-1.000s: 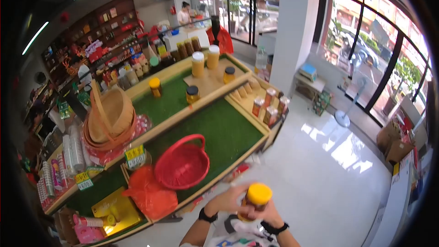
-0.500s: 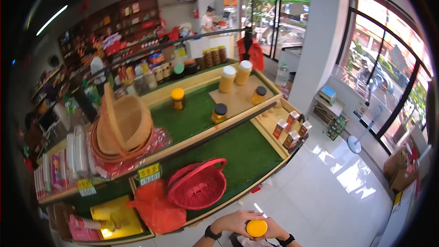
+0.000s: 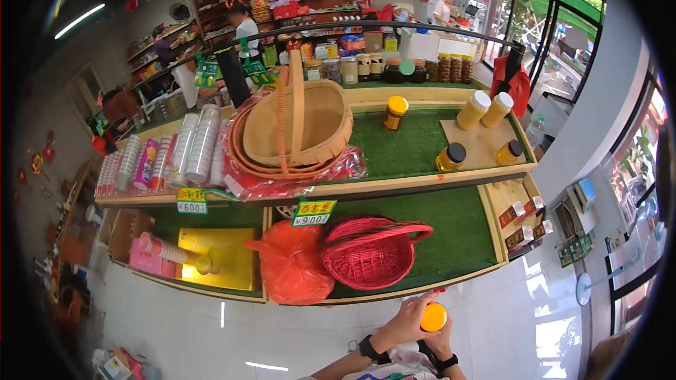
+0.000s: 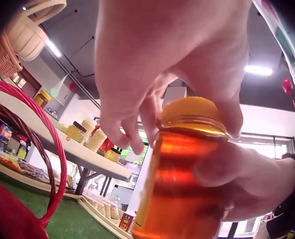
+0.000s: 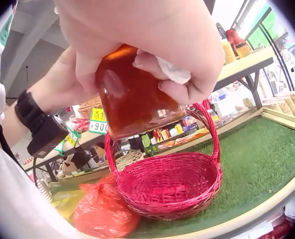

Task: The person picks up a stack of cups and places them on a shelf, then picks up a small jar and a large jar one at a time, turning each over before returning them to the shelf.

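A jar of amber liquid with a yellow lid [image 3: 434, 317] is held between both hands near the bottom of the head view. The left hand [image 3: 404, 325] spans the lid; in the left wrist view its thumb and fingers [image 4: 150, 117] are bent around the lid [image 4: 190, 110]. Lower down, the right hand [image 3: 441, 342] grips the glass body [image 5: 132, 94], and a bit of white material [image 5: 173, 70] shows between its fingers in the right wrist view. Beyond the hands, a red basket [image 3: 370, 260] stands on the lower green shelf.
An orange plastic bag [image 3: 294, 264] lies left of the red basket. On the upper shelf stand wooden baskets [image 3: 299, 123], a yellow-lidded jar [image 3: 396, 114], two white-lidded jars [image 3: 473, 110] and two black-lidded jars. Small boxes [image 3: 520, 237] stand at the right. Other people are in the background.
The head view has turned left, so the display shows more squarely. Both hands remain on the jar, which has its lid facing the camera.
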{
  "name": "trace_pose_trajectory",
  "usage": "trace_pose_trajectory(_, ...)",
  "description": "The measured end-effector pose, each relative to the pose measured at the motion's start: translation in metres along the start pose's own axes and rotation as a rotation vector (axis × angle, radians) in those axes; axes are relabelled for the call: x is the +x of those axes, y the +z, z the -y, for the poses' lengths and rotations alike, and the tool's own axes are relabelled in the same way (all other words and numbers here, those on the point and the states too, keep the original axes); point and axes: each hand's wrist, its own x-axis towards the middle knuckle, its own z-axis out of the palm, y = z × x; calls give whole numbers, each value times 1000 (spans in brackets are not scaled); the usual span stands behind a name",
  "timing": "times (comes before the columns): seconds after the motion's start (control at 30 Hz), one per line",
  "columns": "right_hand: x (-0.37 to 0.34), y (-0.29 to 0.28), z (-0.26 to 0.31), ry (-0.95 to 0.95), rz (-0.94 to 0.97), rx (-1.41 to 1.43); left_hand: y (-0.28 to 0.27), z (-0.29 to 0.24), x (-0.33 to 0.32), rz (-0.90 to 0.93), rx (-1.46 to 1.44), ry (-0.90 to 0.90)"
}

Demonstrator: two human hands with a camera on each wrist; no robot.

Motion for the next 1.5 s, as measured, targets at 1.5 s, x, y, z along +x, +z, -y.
trace_pose_trajectory(1.5, 78, -200, 233, -435, 152, -176, 13, -207, 204, 98, -4, 422)
